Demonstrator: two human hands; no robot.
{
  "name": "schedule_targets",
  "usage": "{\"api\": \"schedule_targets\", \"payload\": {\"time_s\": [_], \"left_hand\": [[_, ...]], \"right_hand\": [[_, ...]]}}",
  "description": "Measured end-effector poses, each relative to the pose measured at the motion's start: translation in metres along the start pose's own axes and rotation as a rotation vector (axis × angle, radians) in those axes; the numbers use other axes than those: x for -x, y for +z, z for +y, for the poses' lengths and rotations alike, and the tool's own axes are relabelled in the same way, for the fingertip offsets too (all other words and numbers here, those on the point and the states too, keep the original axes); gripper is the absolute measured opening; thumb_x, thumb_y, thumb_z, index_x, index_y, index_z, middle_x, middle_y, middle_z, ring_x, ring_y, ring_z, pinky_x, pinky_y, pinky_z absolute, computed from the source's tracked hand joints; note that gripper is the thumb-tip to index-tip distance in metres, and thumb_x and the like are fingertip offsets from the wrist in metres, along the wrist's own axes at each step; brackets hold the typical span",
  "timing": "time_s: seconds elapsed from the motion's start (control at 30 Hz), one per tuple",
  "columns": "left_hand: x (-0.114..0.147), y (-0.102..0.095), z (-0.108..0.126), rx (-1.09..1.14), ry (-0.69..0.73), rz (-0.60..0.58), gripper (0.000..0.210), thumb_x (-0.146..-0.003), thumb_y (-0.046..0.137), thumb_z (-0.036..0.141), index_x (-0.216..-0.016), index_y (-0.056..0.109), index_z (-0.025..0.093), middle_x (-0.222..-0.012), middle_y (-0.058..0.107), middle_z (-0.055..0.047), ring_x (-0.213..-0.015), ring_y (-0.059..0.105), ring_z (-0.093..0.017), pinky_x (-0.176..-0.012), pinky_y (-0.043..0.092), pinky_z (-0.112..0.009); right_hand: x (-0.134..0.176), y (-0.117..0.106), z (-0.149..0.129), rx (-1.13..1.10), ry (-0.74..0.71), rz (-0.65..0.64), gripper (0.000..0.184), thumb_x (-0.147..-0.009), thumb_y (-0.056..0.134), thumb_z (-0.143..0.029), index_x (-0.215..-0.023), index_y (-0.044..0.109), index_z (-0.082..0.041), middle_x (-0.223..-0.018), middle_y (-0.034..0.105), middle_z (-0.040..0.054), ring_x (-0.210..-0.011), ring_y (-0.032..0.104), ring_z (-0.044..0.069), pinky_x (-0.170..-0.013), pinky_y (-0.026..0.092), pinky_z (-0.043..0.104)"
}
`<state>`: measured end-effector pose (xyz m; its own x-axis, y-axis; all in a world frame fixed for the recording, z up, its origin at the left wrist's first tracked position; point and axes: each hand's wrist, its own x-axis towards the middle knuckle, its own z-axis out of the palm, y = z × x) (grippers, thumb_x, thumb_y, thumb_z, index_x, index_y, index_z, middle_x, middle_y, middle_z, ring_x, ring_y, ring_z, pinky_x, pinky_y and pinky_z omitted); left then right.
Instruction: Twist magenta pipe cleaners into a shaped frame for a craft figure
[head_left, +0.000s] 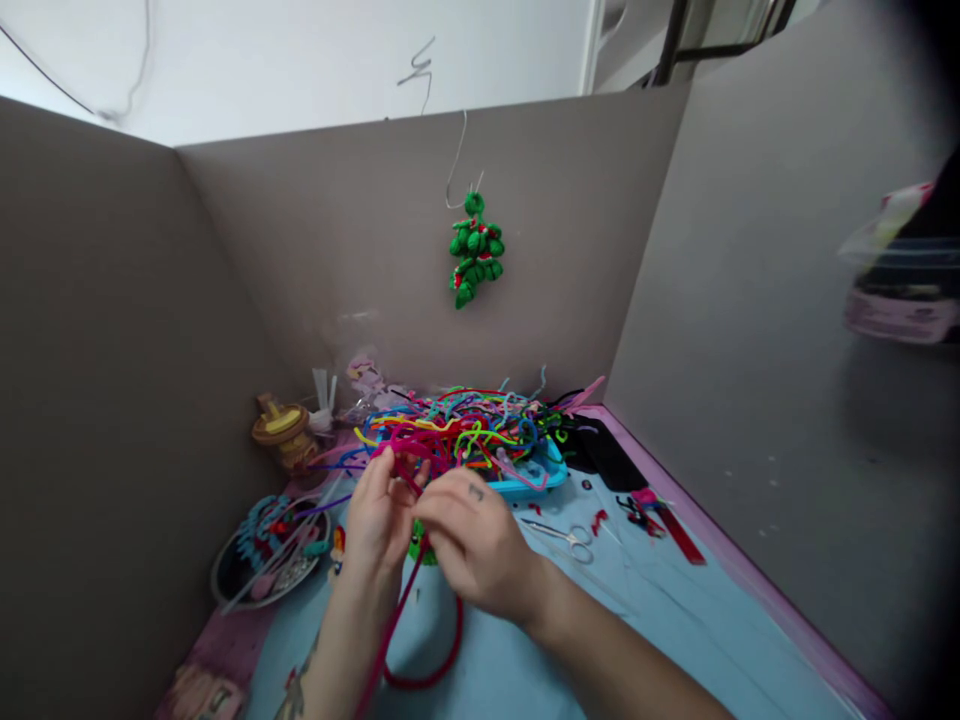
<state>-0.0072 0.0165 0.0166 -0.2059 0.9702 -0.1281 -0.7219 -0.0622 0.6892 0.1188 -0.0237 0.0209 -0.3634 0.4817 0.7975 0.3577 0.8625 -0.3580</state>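
Observation:
A long crimson cord [454, 645] runs up between my hands and hangs below them in a loop over the table. My left hand [377, 515] has its thumb and fingers curled around the upper part of the cord, which shows bright pink-red at the fingertips. Close beside it, my right hand [476, 540] pinches the cord between thumb and fingers. The exact pinch point is hidden behind its knuckles. Under the hands a small green piece [424, 550] shows in part. Right behind them lies a heap of coloured cords [480, 425] in a blue tray [555, 478].
Small scissors [574, 542] lie right of my hands. Farther right are a black phone-like slab [611, 455] and a red strip [682, 538]. A metal bowl [217, 575] with beads stands left, before a brown jar [285, 435]. A green knitted ornament [476, 245] hangs on the grey partition.

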Motion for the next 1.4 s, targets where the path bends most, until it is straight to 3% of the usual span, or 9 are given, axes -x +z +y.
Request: {"api": "schedule_targets", "payload": {"time_s": [0.1,0.2,0.37,0.57,0.9,1.13,1.4], "left_hand": [[0.01,0.005,-0.006,-0.075,0.111,-0.107,0.012,-0.067,0.069,0.021,-0.068,0.06,0.014,-0.064,0.064,0.001,-0.059,0.059,-0.01,-0.058,0.047,-0.019],[0.017,0.007,-0.013,-0.147,0.136,-0.145,0.017,-0.064,0.072,0.025,-0.065,0.059,0.014,-0.062,0.062,0.002,-0.058,0.056,-0.008,-0.056,0.044,-0.017],[0.019,0.005,-0.02,-0.23,0.157,-0.141,0.018,-0.063,0.073,0.026,-0.064,0.06,0.014,-0.06,0.062,0.001,-0.057,0.055,-0.008,-0.058,0.044,-0.018],[0.022,0.008,-0.02,-0.226,0.141,-0.136,0.02,-0.062,0.074,0.028,-0.063,0.061,0.013,-0.061,0.064,-0.001,-0.058,0.057,-0.01,-0.06,0.046,-0.02],[0.023,0.009,-0.019,-0.163,0.076,-0.182,0.017,-0.061,0.074,0.023,-0.07,0.063,0.013,-0.067,0.066,-0.001,-0.065,0.06,-0.011,-0.065,0.046,-0.021],[0.021,0.006,-0.017,-0.175,0.047,-0.184,0.016,-0.062,0.073,0.022,-0.068,0.061,0.014,-0.064,0.063,0.001,-0.059,0.056,-0.008,-0.057,0.042,-0.018],[0.016,0.004,-0.016,-0.209,0.048,-0.2,0.02,-0.061,0.075,0.026,-0.071,0.063,0.013,-0.066,0.063,0.0,-0.061,0.055,-0.009,-0.058,0.041,-0.02]], "right_hand": [[0.0,0.002,0.008,0.078,0.206,0.219,0.021,-0.084,0.044,-0.014,-0.1,0.058,-0.019,-0.096,0.059,0.0079,-0.093,0.051,0.019,-0.083,0.043,0.038],[-0.001,0.003,0.016,0.117,0.26,0.288,0.019,-0.084,0.048,-0.017,-0.1,0.058,-0.019,-0.097,0.06,0.0073,-0.094,0.052,0.02,-0.084,0.042,0.038],[-0.002,0.001,0.023,0.105,0.264,0.295,0.012,-0.084,0.05,-0.017,-0.086,0.061,-0.019,-0.083,0.063,0.0043,-0.082,0.055,0.017,-0.076,0.044,0.033],[0.0,0.001,0.024,0.144,0.279,0.356,0.009,-0.082,0.052,-0.017,-0.08,0.061,-0.019,-0.081,0.062,0.004,-0.081,0.054,0.018,-0.075,0.044,0.034],[0.001,0.003,0.025,0.179,0.294,0.398,0.011,-0.083,0.051,-0.017,-0.081,0.062,-0.019,-0.08,0.063,0.0046,-0.08,0.055,0.017,-0.075,0.044,0.033],[-0.002,0.001,0.02,0.079,0.338,0.383,0.012,-0.081,0.052,-0.016,-0.082,0.063,-0.019,-0.077,0.066,0.0031,-0.076,0.058,0.017,-0.072,0.046,0.031],[-0.001,0.004,0.023,0.011,0.42,0.374,0.013,-0.078,0.057,-0.017,-0.086,0.067,-0.02,-0.082,0.068,0.0028,-0.079,0.06,0.016,-0.075,0.047,0.03]]}}
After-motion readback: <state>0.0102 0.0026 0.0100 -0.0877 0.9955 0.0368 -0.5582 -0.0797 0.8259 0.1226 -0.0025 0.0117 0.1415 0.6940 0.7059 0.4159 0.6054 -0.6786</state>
